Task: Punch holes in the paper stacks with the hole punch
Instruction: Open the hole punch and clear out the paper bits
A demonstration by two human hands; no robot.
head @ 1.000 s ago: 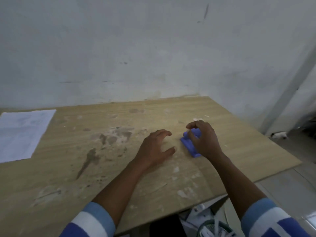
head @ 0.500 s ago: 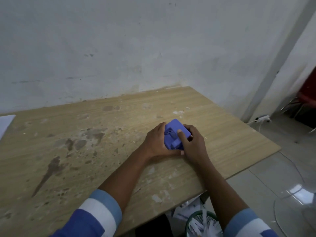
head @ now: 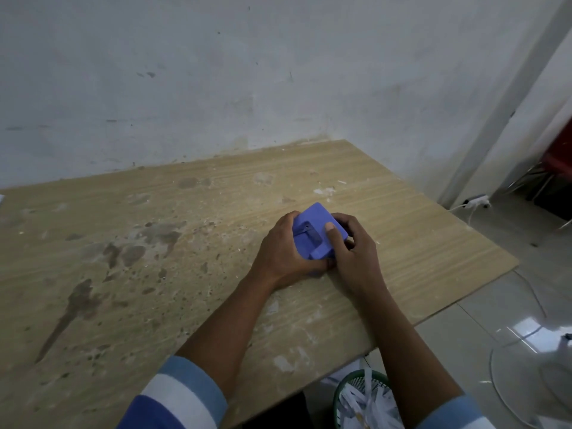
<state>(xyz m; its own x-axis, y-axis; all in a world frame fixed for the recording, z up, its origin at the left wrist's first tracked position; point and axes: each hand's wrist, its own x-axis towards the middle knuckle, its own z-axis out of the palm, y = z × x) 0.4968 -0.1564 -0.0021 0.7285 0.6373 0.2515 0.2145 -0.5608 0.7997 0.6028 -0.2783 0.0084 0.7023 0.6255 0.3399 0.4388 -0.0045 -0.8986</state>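
Tipped up from lying flat a second ago, the blue plastic hole punch [head: 312, 232] is held tilted over the stained wooden worktop [head: 185, 274], left hand [head: 281, 258] curled round its left edge, right hand [head: 356, 255] gripping its right side, thumb on its face.

Both bare forearms reach forward and converge. The left hand [head: 278, 255] and right hand [head: 356, 258] sit side by side, fingers curled round a blue hole punch [head: 312, 221], right thumb lying across its top.
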